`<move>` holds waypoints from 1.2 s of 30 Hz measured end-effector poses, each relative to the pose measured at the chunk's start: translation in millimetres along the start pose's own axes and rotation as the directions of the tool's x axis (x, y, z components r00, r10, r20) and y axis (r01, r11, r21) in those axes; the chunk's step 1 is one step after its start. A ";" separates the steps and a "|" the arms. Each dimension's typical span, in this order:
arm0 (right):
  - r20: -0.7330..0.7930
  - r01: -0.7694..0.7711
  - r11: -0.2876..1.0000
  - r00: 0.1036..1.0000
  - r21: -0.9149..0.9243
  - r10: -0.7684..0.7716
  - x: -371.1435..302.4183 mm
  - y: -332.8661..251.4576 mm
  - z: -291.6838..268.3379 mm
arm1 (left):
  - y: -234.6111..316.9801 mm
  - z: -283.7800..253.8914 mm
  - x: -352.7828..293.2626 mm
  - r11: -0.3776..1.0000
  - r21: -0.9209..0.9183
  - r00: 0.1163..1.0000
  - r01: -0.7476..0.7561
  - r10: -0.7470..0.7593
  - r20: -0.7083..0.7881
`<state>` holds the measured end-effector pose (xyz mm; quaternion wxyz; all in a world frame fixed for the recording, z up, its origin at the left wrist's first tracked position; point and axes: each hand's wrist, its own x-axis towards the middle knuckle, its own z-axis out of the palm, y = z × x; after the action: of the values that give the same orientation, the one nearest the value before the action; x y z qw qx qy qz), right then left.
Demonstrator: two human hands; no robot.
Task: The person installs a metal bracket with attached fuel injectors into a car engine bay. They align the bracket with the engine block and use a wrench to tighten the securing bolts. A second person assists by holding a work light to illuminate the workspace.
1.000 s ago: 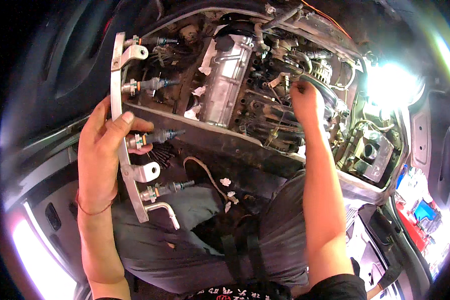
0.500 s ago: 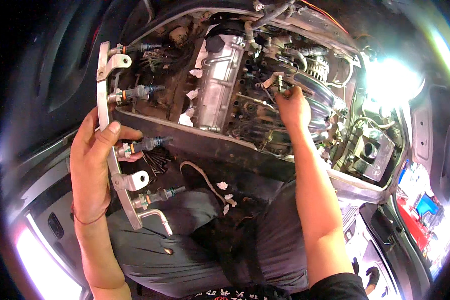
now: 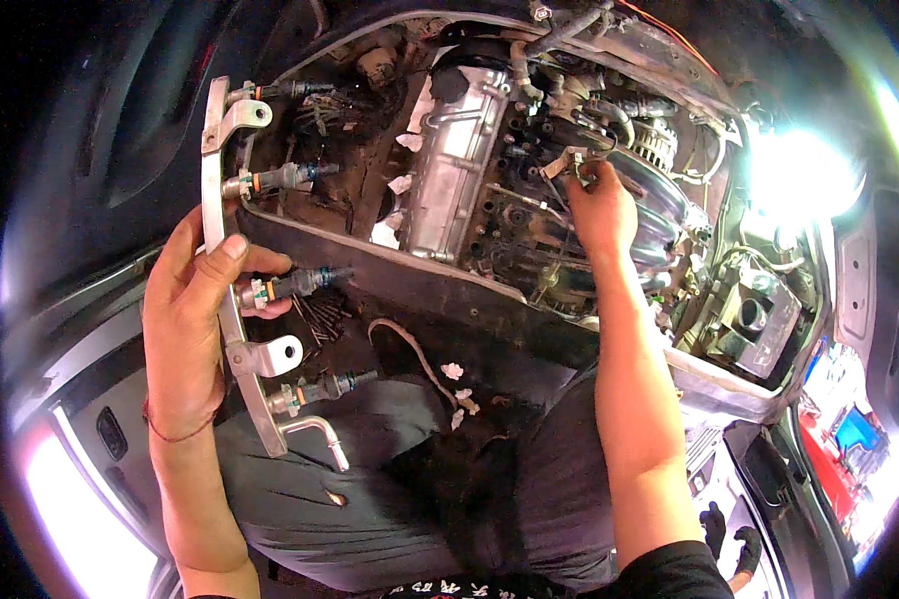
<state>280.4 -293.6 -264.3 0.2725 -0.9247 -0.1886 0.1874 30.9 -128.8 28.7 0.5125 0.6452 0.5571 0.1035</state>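
Observation:
My left hand (image 3: 182, 319) grips a silver fuel rail (image 3: 213, 190), with the thumb on its front and fingers curled behind. Several fuel injectors (image 3: 292, 178) stick out from the rail toward the right, and a bent pipe (image 3: 322, 435) ends it near my lap. Over the engine, my right hand (image 3: 605, 208) has its fingers closed beside a small metal bracket (image 3: 566, 163) near the black intake manifold (image 3: 659, 205). What lies between those fingertips is hidden. Left of that hand stands the silver valve cover (image 3: 454, 165).
A dark body panel edge (image 3: 420, 272) crosses between my lap and the engine. White paper scraps (image 3: 452, 370), a hose (image 3: 405, 334) and dark bolts (image 3: 320, 317) lie nearer me. Another person's black-gloved hand (image 3: 746, 551) shows at lower right. A bright lamp (image 3: 804, 170) glares on the right.
The engine appears slightly farther right in the picture as the view shifts. My left hand keeps its grip on the fuel rail; the right stays by the bracket, its wrist turned slightly.

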 end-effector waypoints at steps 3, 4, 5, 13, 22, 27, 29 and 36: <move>0.206 0.023 0.999 0.978 -0.031 -0.016 -0.1 -3.6 -1.7 | -0.7 0.3 1.5 1.000 0.006 1.000 -0.012 0.012 0.003; 0.278 0.022 0.997 0.961 -0.073 -0.001 0.1 -3.5 -0.4 | -1.9 -0.2 1.6 1.000 0.011 1.000 -0.011 0.011 -0.005; 0.349 0.026 0.993 0.937 -0.114 0.016 0.5 -2.9 1.8 | -2.8 -0.8 1.6 1.000 0.018 1.000 -0.010 0.011 -0.013; 0.248 0.054 0.959 0.969 -0.277 0.017 -3.6 -0.3 13.4 | -3.0 7.3 3.5 0.999 0.050 0.999 -0.020 0.023 -0.042; 0.245 0.088 0.970 0.969 -0.225 -0.031 -7.6 4.7 4.2 | -1.6 1.3 1.5 1.000 0.007 1.000 -0.008 0.008 0.003; 0.246 -0.009 1.000 0.969 -0.009 0.011 -4.5 20.6 -14.3 | -1.7 -1.2 -0.7 0.999 0.029 1.000 -0.013 0.013 0.023; 0.181 -0.186 0.966 0.971 0.178 0.154 4.1 50.3 -18.1 | -2.4 -0.6 -4.0 0.999 0.042 1.000 -0.007 0.006 0.022; 0.348 -0.454 0.790 0.879 0.411 0.325 -5.4 50.1 -34.0 | -5.9 -5.4 -14.6 0.999 0.037 1.000 -0.011 0.012 -0.024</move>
<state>303.4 -349.7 -265.3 0.4213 -0.8135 0.0264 0.4001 18.3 -138.7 32.9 0.4932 0.6565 0.5612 0.1039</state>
